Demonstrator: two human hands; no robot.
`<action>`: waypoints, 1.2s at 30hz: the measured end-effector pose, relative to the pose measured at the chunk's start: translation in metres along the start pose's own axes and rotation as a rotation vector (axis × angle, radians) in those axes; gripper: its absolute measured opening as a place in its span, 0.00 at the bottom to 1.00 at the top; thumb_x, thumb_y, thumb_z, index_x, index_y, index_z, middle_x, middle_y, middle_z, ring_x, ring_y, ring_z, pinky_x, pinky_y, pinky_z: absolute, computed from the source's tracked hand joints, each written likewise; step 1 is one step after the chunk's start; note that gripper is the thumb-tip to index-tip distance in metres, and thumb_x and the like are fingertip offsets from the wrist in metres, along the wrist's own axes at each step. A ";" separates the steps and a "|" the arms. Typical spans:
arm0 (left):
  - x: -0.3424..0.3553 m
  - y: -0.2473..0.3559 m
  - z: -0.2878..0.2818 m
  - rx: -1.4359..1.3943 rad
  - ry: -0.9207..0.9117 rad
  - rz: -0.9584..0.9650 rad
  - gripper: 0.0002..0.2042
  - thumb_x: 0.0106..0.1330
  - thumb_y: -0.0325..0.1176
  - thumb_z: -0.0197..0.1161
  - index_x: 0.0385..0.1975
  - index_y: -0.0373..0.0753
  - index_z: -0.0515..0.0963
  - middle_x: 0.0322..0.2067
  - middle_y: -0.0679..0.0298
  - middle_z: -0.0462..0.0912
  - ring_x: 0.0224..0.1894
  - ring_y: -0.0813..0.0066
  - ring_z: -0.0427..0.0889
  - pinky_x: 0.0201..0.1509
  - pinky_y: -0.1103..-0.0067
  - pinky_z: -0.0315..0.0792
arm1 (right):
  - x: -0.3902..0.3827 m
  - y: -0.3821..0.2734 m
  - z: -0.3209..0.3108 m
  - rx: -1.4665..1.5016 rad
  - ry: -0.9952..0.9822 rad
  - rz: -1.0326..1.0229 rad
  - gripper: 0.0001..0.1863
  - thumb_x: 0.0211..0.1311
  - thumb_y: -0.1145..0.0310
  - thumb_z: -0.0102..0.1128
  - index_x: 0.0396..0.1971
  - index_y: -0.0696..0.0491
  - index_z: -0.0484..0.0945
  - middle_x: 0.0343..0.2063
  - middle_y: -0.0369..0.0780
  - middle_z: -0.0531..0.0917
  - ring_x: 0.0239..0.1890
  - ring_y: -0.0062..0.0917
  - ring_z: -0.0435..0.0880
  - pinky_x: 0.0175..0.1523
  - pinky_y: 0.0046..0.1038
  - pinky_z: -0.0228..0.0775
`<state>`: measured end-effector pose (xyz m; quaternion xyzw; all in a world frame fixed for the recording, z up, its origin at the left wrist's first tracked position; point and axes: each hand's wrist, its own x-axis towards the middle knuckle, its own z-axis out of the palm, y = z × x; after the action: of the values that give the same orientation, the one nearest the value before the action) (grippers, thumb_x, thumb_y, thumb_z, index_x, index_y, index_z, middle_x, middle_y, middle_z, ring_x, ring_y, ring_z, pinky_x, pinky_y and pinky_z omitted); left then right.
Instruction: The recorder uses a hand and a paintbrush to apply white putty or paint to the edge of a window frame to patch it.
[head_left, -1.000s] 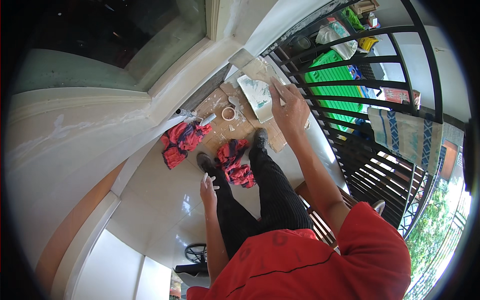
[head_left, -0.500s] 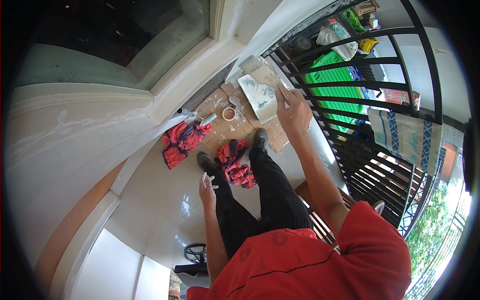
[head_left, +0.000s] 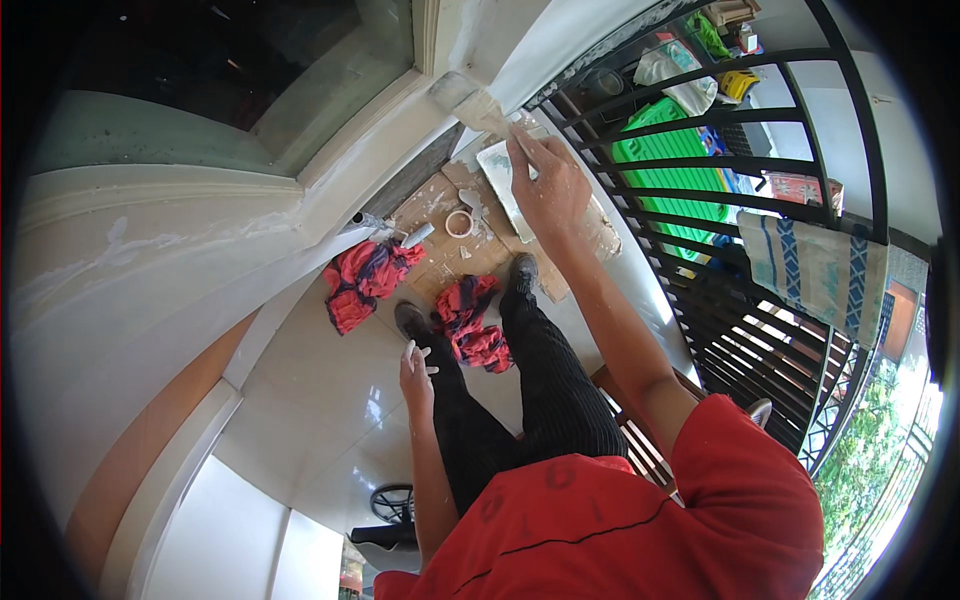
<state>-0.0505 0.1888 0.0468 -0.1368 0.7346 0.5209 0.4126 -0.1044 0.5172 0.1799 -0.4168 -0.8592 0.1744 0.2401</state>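
My right hand (head_left: 552, 190) is closed on the handle of a wide flat paintbrush (head_left: 470, 105). The brush is smeared pale, and its broad end is at the white window frame (head_left: 385, 120), near the corner; whether it touches is hard to tell. Partly behind that hand, a white paint tray (head_left: 497, 170) with bluish stains lies on paint-spotted cardboard (head_left: 430, 200). My left hand (head_left: 416, 378) hangs low in front of my left leg, its whitened fingers loosely apart, with nothing visible in them.
Red-and-dark cloths (head_left: 365, 285) lie by my shoes. A round pale tub (head_left: 458, 224) and a white scoop (head_left: 470, 200) are on the cardboard. Black railing bars (head_left: 700, 170) run along the right, a patterned towel (head_left: 815, 275) over them, a green plastic crate (head_left: 670, 165) beyond.
My right hand and the paintbrush have moved left and slightly up, from over the tray toward the window frame corner. My left hand has hardly moved.
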 end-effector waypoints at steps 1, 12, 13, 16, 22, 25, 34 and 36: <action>0.000 0.000 -0.001 0.000 0.002 0.000 0.22 0.65 0.44 0.44 0.53 0.34 0.62 0.39 0.56 0.77 0.24 0.79 0.74 0.24 0.88 0.65 | -0.001 0.000 0.000 -0.037 -0.025 0.006 0.10 0.53 0.62 0.55 0.36 0.43 0.80 0.23 0.36 0.77 0.24 0.30 0.77 0.27 0.28 0.68; -0.001 -0.011 -0.004 0.043 -0.003 0.005 0.23 0.65 0.48 0.42 0.55 0.40 0.61 0.41 0.62 0.76 0.22 0.82 0.74 0.24 0.86 0.62 | -0.039 0.011 -0.030 -0.060 -0.058 0.086 0.11 0.54 0.63 0.56 0.37 0.45 0.79 0.24 0.36 0.77 0.23 0.28 0.77 0.28 0.28 0.67; -0.001 -0.011 -0.003 0.044 -0.005 0.005 0.23 0.65 0.48 0.42 0.55 0.40 0.61 0.41 0.62 0.76 0.22 0.82 0.74 0.24 0.86 0.62 | -0.037 0.007 -0.027 -0.039 -0.051 0.083 0.11 0.54 0.63 0.56 0.37 0.45 0.79 0.24 0.37 0.77 0.23 0.29 0.77 0.28 0.28 0.67; 0.001 -0.008 -0.003 0.052 -0.011 0.001 0.23 0.65 0.48 0.42 0.55 0.40 0.61 0.41 0.62 0.77 0.22 0.82 0.74 0.25 0.86 0.63 | -0.025 -0.006 -0.014 0.009 -0.022 0.046 0.11 0.53 0.63 0.56 0.37 0.44 0.79 0.24 0.37 0.77 0.23 0.30 0.77 0.27 0.29 0.68; -0.003 -0.006 -0.004 0.001 0.017 0.002 0.22 0.65 0.44 0.44 0.52 0.34 0.63 0.38 0.57 0.77 0.22 0.80 0.73 0.22 0.87 0.65 | -0.014 -0.011 0.001 -0.024 -0.059 -0.015 0.11 0.53 0.63 0.55 0.36 0.43 0.79 0.24 0.37 0.77 0.25 0.31 0.77 0.27 0.29 0.68; -0.002 -0.015 -0.009 -0.030 0.011 0.010 0.22 0.65 0.44 0.44 0.52 0.34 0.63 0.38 0.57 0.77 0.22 0.80 0.73 0.22 0.87 0.64 | -0.033 0.000 -0.016 -0.039 -0.090 0.041 0.11 0.53 0.63 0.55 0.37 0.43 0.79 0.24 0.37 0.77 0.25 0.32 0.78 0.28 0.29 0.68; -0.001 -0.003 -0.004 0.093 -0.023 -0.029 0.21 0.65 0.44 0.44 0.53 0.39 0.62 0.40 0.60 0.77 0.23 0.82 0.75 0.21 0.87 0.61 | -0.139 0.131 -0.021 -0.218 -0.367 0.539 0.14 0.54 0.58 0.52 0.39 0.44 0.78 0.30 0.42 0.79 0.33 0.38 0.77 0.38 0.35 0.68; 0.005 -0.016 -0.002 0.114 -0.019 -0.057 0.20 0.65 0.43 0.44 0.53 0.39 0.62 0.40 0.60 0.76 0.23 0.82 0.75 0.22 0.88 0.61 | -0.169 0.182 -0.001 -0.245 -0.466 0.627 0.16 0.55 0.56 0.49 0.43 0.42 0.76 0.33 0.44 0.79 0.36 0.40 0.77 0.40 0.37 0.67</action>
<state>-0.0448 0.1814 0.0331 -0.1291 0.7549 0.4674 0.4415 0.1023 0.4895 0.0449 -0.6333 -0.7364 0.2252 -0.0770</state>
